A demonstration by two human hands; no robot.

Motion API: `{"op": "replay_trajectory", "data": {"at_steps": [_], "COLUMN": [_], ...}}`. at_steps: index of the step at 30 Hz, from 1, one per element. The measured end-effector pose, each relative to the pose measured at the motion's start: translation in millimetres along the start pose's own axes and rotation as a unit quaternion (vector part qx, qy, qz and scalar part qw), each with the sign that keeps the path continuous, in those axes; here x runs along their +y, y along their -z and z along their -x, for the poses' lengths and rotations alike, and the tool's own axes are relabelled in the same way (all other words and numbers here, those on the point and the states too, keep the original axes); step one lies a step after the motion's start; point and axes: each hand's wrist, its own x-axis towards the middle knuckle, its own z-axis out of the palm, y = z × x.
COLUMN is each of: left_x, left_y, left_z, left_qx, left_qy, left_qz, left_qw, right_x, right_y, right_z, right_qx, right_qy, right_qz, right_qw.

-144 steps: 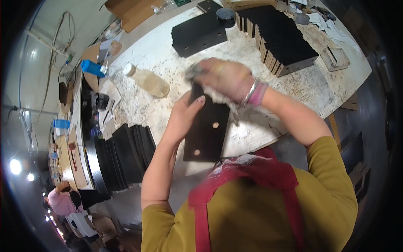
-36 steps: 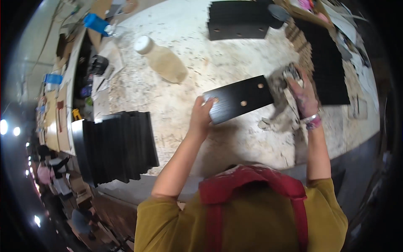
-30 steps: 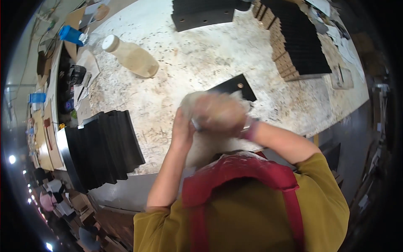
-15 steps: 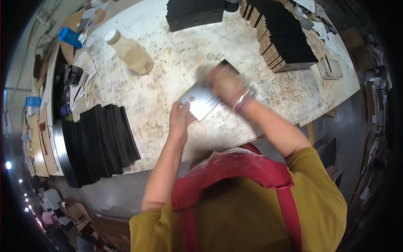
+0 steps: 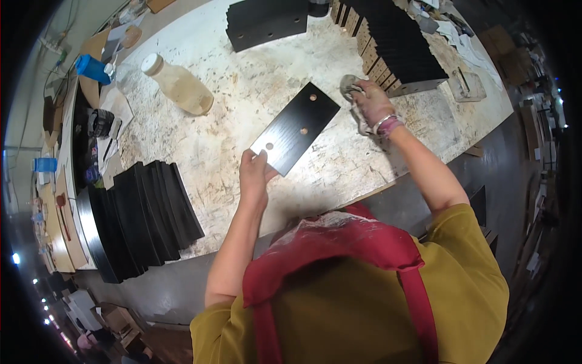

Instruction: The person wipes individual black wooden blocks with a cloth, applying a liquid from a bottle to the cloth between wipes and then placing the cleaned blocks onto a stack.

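Observation:
My left hand [image 5: 254,173] grips the lower corner of a black rectangular board [image 5: 295,126], thumb on top. The board has a few round holes and a sheen near my thumb. To its right, my right hand [image 5: 374,104] is closed on a grey rag [image 5: 350,88], whose folds also hang below the palm. The rag is apart from the board and near a row of stacked boards [image 5: 403,51] with pale, hole-dotted edges.
More black boards [image 5: 142,212] stand in a fanned stack at the table's left edge. A plastic bottle [image 5: 177,85] with cloudy liquid stands at upper left. Another black board stack [image 5: 267,24] is at the far side. A small flat block [image 5: 467,85] lies at right.
My right hand, blurred over the board before, has moved right with the rag, off the board. The board's whole face now shows. My left hand keeps its grip.

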Motion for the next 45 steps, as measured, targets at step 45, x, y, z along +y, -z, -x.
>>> {"op": "replay_trajectory", "data": {"at_steps": [45], "left_x": [5], "left_y": [18], "left_z": [43], "left_qx": [-0.005], "left_qy": [-0.319], "left_qz": [-0.542], "left_qw": [0.777], "right_x": [6], "right_y": [4], "right_z": [-9], "right_qx": [-0.012], "right_qy": [0.203], "right_qz": [0.11], "right_qw": [0.973]}}
